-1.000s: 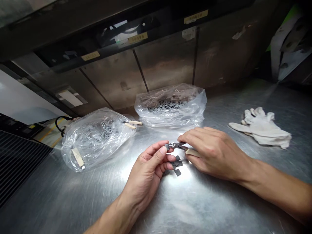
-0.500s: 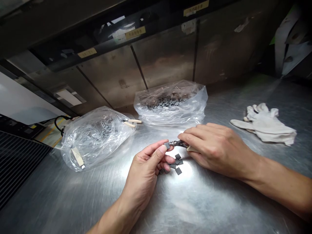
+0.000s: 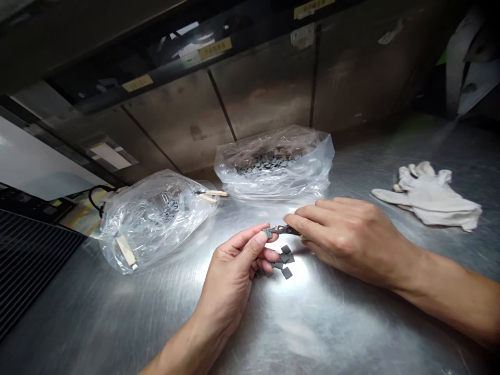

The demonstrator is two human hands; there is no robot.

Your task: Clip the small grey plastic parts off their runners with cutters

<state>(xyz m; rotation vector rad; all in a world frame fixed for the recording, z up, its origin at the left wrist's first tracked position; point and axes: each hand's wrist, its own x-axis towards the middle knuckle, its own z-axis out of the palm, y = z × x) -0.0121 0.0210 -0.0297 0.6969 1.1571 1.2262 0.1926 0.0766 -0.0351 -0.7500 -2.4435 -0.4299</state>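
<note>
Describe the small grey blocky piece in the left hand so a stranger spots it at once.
On the shiny metal table, find the bare left hand near the middle. Its fingers pinch the small grey blocky piece. Unlike the flat dark grey squares lying nearby, it is held up, at the tip of the dark metal tool.

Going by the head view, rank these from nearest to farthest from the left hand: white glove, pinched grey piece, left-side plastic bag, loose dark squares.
1. Pinched grey piece: gripped in the left hand.
2. Loose dark squares: on the table, just to its right.
3. Left-side plastic bag: off to the left.
4. White glove: far right, past the right hand.
</note>
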